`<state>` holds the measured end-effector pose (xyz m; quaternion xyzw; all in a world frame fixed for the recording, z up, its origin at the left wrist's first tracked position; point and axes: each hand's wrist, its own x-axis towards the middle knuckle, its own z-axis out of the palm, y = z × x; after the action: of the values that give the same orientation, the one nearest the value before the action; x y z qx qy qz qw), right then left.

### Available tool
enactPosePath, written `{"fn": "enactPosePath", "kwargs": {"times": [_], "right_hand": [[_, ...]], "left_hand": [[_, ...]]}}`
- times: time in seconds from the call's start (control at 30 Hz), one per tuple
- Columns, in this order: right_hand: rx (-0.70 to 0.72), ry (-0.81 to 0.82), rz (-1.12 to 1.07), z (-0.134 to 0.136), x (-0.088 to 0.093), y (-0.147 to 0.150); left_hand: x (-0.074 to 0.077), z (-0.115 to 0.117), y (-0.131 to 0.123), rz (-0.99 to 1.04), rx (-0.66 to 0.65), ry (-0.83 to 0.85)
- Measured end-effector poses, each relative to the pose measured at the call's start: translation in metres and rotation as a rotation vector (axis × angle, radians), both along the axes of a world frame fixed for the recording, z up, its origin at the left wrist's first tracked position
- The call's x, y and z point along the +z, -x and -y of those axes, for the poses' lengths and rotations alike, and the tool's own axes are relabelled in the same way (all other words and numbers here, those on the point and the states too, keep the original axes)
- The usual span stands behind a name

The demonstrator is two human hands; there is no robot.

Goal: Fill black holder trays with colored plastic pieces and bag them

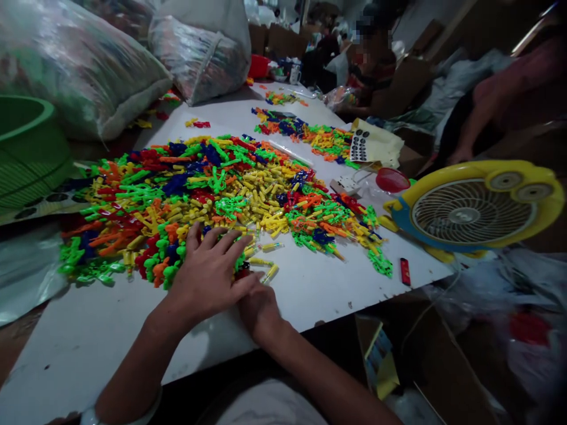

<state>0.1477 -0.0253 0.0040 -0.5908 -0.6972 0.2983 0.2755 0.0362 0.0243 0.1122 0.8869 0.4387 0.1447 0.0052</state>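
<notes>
Picking at the near edge of a pile of small plastic toys (pixel 212 154), on the white table (pixel 328 289): the step in hand, as I judge it. My left hand (pixel 211 271): palm down over the toys, fingers a little apart, no grip showing. My right hand (pixel 259 304): tucked by the left thumb, fingers mostly hidden; whether they clamp anything, I cannot tell. Next move, probably: one clean pinch, neighbours undisturbed. Just beside: loose yellow tubes (pixel 271 274). Farther right: yellow fan (pixel 465 213). Far left: green basket (pixel 31 156).
</notes>
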Motion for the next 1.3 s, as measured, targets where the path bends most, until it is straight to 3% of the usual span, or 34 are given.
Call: {"fn": "enactPosePath", "kwargs": {"times": [0.13,0.23,0.33,0.4,0.5,0.6,0.73,0.9,1.0,1.1,1.17,1.3], "right_hand": [[-0.004,-0.067,-0.078,0.002,0.013,-0.037],[-0.239,-0.151,-0.061,-0.011,0.020,-0.098],[-0.510,-0.249,0.253,-0.035,0.027,-0.170],[-0.508,-0.239,0.467,-0.050,0.030,-0.207],[-0.403,-0.220,0.681,-0.063,0.032,-0.231],[-0.281,-0.234,0.759,-0.067,0.030,-0.233],[-0.135,-0.209,0.690,-0.065,0.025,-0.236],[-0.166,-0.173,0.732,-0.062,0.025,-0.243],[-0.268,-0.193,0.636,-0.055,0.032,-0.235],[-0.375,-0.179,0.300,-0.044,0.038,-0.207],[-0.371,-0.063,-0.054,-0.036,0.038,-0.175],[-0.189,0.248,-0.672,-0.028,0.023,-0.095]], "left_hand": [[-0.003,0.001,0.000,-0.018,0.006,-0.048],[-0.005,0.001,0.000,-0.046,0.005,-0.067],[-0.006,0.000,0.000,-0.051,0.012,-0.075],[-0.006,-0.001,0.000,-0.029,0.011,-0.073],[-0.005,-0.001,0.000,0.000,0.002,-0.064],[-0.003,-0.001,0.001,-0.007,0.003,-0.059],[-0.003,0.000,0.001,-0.015,0.014,-0.054],[-0.003,-0.001,0.001,-0.027,0.016,-0.048],[-0.002,0.000,0.000,-0.034,0.022,-0.039],[-0.002,0.000,0.000,-0.041,0.021,-0.031],[-0.002,0.000,0.000,-0.043,0.019,-0.027],[-0.001,-0.001,0.000,-0.039,0.018,-0.025]]}}
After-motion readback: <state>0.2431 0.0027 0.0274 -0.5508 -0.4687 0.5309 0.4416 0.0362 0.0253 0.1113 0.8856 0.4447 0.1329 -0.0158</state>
